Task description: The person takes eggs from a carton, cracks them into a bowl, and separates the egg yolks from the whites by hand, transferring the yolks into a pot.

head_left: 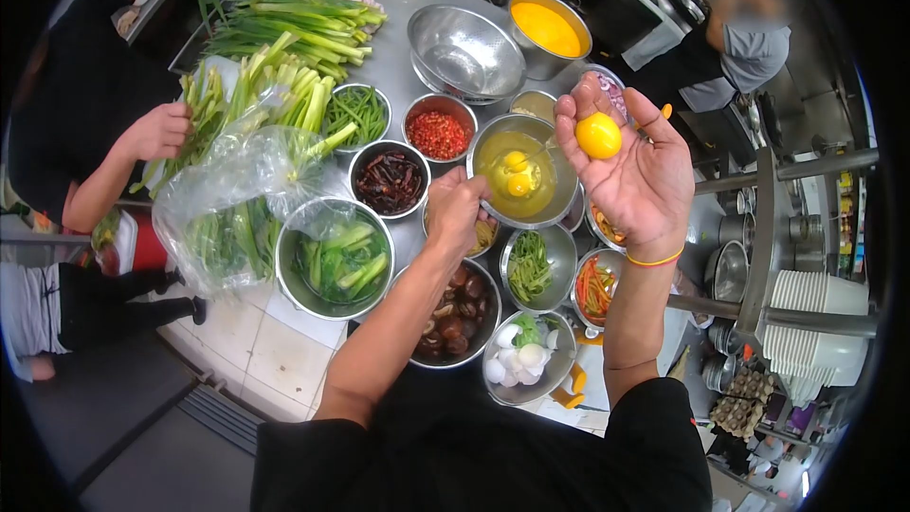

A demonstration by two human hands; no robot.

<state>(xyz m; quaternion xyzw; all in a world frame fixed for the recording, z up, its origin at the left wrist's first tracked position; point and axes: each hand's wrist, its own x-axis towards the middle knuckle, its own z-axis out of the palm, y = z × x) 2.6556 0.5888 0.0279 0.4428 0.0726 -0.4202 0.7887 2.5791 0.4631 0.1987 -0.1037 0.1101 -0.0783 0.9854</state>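
My left hand [457,213] is closed on the rim of a metal bowl [483,156], which is tilted toward me. Egg white and yolks [518,173] lie in that bowl. Over the bowl's right side, my right hand [637,166] is turned palm up with its fingers curled. A whole egg yolk [598,136] rests on those fingers, and a clear strand of egg white seems to hang from it toward the bowl. Cracked white eggshells [519,360] fill a metal bowl near my body.
Around the bowl stand dried chilies [389,180], chopped red chili [439,135], mushrooms [457,318], sliced green vegetable [533,268] and an orange-yellow liquid pot [548,24]. A co-worker's hand [159,133] touches leafy stalks [275,85] at left. Another person [730,47] stands at upper right.
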